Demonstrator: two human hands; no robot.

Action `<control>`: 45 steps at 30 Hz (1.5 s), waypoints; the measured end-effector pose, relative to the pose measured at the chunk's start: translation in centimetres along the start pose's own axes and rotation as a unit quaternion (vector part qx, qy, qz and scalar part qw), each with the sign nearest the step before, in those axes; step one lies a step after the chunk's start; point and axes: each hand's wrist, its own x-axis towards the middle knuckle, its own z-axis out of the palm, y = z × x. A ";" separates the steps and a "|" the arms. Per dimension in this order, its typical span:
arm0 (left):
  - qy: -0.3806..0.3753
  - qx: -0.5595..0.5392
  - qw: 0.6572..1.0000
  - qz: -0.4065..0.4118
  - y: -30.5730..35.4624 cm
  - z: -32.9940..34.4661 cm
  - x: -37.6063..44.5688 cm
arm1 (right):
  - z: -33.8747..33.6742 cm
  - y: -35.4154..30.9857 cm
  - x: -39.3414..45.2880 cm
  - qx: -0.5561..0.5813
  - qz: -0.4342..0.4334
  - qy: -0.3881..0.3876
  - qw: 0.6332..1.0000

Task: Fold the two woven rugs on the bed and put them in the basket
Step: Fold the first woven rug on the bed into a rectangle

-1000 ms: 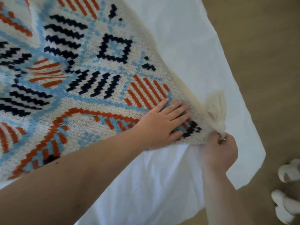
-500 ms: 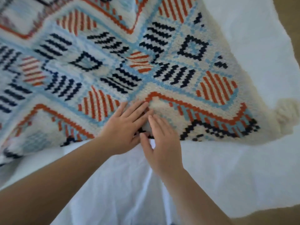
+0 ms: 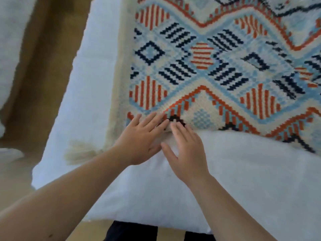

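spread flat over the white bed [image 3: 243,180], patterned face up: 1 woven rug [image 3: 217,72], near hem running along the front part of the mattress, cream tassel [image 3: 81,152] hanging off the near-left corner by the bed's edge. no second rug to be made out here, and no basket in view either.

left hand [image 3: 142,140] laid palm down on the hem, fingers [image 3: 152,119] straight and slightly fanned, pressing cloth rather than gripping it. right hand [image 3: 187,152] just beside it, also flat, fingertips [image 3: 180,126] touching the hem at the black zigzag, thumb out over the sheet. nothing pinched or held by either. both close together near the left end of the hem, well apart from the right corner, which runs out of frame.

probably smoothing or squaring the edge ahead of a fold; no fold visible yet, so early in the task.

risks, as judgement only:
- lifting from 2 points this close together: far side likely to sag and drag, giving a skewed fold.
- flat palms sliding on a loose sheet: bedding bunching up under the rug, leaving a ridge in the fold.
- tassel at the bed's edge: likely to catch or get trapped inside the fold.
- thick weave: bulky bundle springing open unless pressed down.
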 end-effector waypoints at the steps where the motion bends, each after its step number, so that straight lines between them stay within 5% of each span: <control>1: 0.000 -0.003 1.000 0.001 -1.4 0.1 -1.0 | 0.5 -1.7 0.2 0.000 0.000 -0.007 1.000; 8: -0.051 0.016 0.998 0.015 -7.1 1.2 -3.9 | 3.0 -7.1 1.5 0.079 0.034 -0.027 0.996; 15: -0.020 0.012 0.994 0.108 -10.3 2.8 -3.5 | 6.6 -9.0 2.6 0.185 0.094 -0.015 0.978; 25: 0.046 0.018 0.953 0.298 -18.2 5.2 -3.6 | 12.6 -17.1 3.8 0.155 0.228 0.041 0.960; 31: -0.016 0.108 0.919 0.379 -21.0 2.4 -2.4 | 13.5 -20.9 2.1 0.121 0.340 0.122 0.925; 33: -0.023 0.123 0.894 0.430 -20.2 1.7 -1.2 | 13.7 -21.3 2.0 0.166 0.414 0.232 0.864; 37: 0.004 0.147 0.846 0.513 -18.5 2.8 0.5 | 14.5 -20.9 3.1 0.363 0.532 0.377 0.666; 41: -0.019 0.141 0.824 0.548 -17.5 2.9 1.6 | 15.2 -21.0 4.2 0.401 0.517 0.409 0.636; 45: -0.023 0.111 0.789 0.604 -18.2 2.2 3.2 | 15.7 -22.1 5.4 0.433 0.548 0.446 0.560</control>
